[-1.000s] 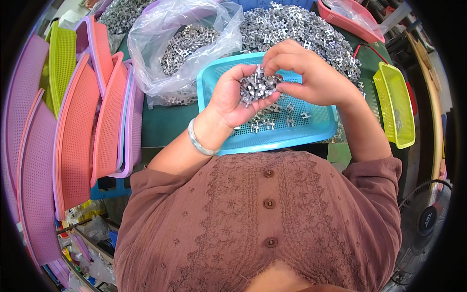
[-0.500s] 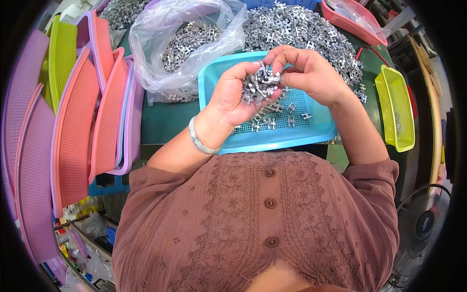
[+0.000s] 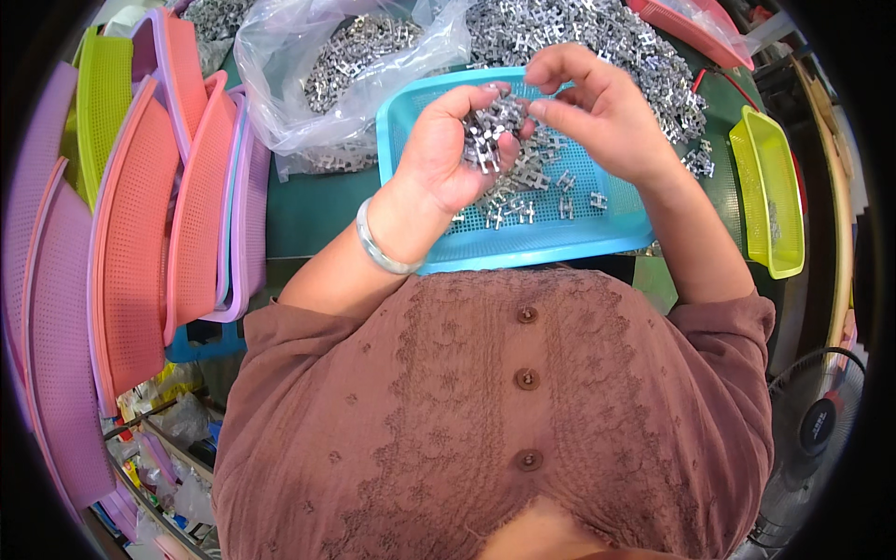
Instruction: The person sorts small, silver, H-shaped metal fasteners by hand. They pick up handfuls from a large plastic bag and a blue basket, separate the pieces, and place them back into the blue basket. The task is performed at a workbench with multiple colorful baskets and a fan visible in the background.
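I see my left hand cupped, its grip closed around a handful of small metal clips above the blue perforated tray. My right hand hovers just beside, fingertips pinched together at the pile. More clips lie in the tray and heaped on the green tabletop beyond.

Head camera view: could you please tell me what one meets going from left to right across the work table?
Stacked pink, green and orange baskets → clear plastic bag of metal parts → left hand cupping a bunch of small metal parts → right hand over the blue basket → yellow-green basket.
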A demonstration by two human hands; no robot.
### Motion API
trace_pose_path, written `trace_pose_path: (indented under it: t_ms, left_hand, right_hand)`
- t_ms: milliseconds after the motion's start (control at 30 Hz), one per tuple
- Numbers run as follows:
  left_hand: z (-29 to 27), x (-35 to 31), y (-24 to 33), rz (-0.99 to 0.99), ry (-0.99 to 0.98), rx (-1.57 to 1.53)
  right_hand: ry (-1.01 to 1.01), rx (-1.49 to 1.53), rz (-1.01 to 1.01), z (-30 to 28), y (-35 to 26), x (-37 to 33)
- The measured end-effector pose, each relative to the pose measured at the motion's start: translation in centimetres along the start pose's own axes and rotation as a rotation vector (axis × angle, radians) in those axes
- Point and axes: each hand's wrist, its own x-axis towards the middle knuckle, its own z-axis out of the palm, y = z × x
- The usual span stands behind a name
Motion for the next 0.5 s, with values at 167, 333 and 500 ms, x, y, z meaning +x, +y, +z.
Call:
trace_pose_path:
  t_ms: [167,333,500]
  left_hand:
    - [-0.7,0.1,0.7,0.029,-0.100,-0.077]
    - [-0.6,-0.1,1.0,0.044,-0.111,-0.110]
    - [-0.7,-0.3,1.1,0.067,-0.112,-0.118]
  right_hand:
    - [-0.344,-0.227,0.178,-1.1,1.7,-0.3]
    - [-0.612,-0.580,-0.053,2.2,1.8,-0.6]
    - [-0.703,-0.735,-0.088,4.2,2.1,-0.5]
